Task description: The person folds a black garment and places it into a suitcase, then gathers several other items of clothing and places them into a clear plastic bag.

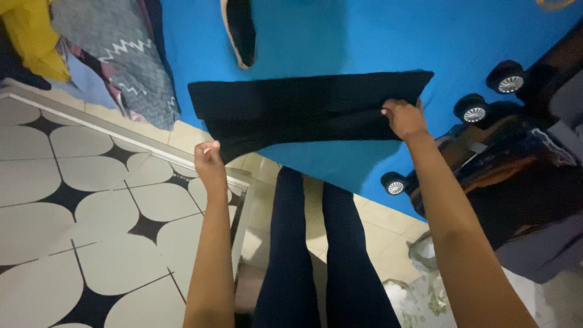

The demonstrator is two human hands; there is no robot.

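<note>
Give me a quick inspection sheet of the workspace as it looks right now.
Surface: blue sheet spread flat, with its edge over pale tiles.
Job's things: black garment, folded into a long band on the sheet.
Clutter: dark shoe on the sheet; pile of fabrics at far left.
Grippers: left hand pinches the garment's near left corner; right hand grips its right end.
Cables: nothing seen.
Surroundings: wheeled suitcase at right; patterned floor at left; the person's dark-clad legs below.
</note>
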